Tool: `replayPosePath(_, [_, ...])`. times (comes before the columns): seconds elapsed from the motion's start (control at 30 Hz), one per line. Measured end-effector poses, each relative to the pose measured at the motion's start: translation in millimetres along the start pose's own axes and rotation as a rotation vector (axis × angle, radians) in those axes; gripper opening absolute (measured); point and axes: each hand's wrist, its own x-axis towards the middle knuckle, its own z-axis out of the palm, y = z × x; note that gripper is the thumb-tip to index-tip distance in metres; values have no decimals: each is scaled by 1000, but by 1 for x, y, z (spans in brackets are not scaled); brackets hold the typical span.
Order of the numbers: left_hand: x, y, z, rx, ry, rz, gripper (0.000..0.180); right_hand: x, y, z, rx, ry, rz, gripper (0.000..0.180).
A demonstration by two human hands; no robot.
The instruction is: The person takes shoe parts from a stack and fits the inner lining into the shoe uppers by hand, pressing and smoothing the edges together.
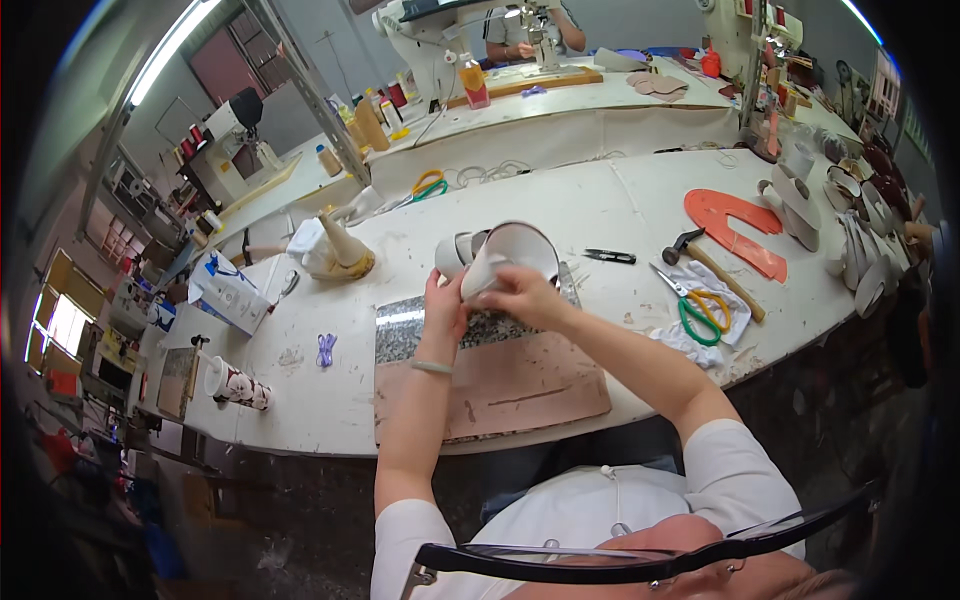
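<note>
A pale, curved shoe upper (522, 243), its sides bent into open loops, is held up over the speckled stone slab (400, 338). My left hand (447, 306) grips its lower left part, fingers closed. From the right, my right hand (527, 298) pinches the near edge of the same piece, partly hiding it. The exact spot under my fingertips cannot be made out. In front of the slab lies a worn tan mat (490, 395). Black thread snips (610, 257) rest just right of the upper.
To the right lie scissors with green and yellow handles (705, 315) on a white cloth, a hammer (725, 280) and an orange template (735, 232). Shoe uppers (865, 240) pile up far right. A glue pot (340, 255) and a patterned cup (240, 385) stand left. Beyond, a person sits at a sewing machine (542, 45).
</note>
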Motion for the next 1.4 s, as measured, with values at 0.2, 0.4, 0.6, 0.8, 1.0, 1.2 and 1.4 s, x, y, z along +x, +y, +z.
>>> replayPosePath(0.2, [64, 18, -58, -8, 174, 201, 49, -28, -73, -53, 253, 355, -61, 18])
replayPosePath(0.4, [45, 32, -80, 700, 409, 269, 62, -69, -78, -7, -566, 171, 240, 14])
replayPosePath(0.6, [-95, 11, -2, 680, -248, 0, 39, -88, 7, 40, -898, 146, -138, 12])
replayPosePath(0.8, [-103, -15, -13, 592, -109, 470, 23, -77, 0, 41, 140, 82, 322, 55])
replayPosePath(1.0, [-105, -31, 33, 280, 24, 271, 19, -72, -14, 36, -42, 296, 327, 53])
replayPosePath(1.2, [-84, -5, 49, 1085, 164, 820, 21, -68, -30, 17, -522, 63, 119, 17])
replayPosePath(1.4, [-65, 13, 1, -137, -39, -231, 23, -71, -44, 15, 199, 0, 205, 33])
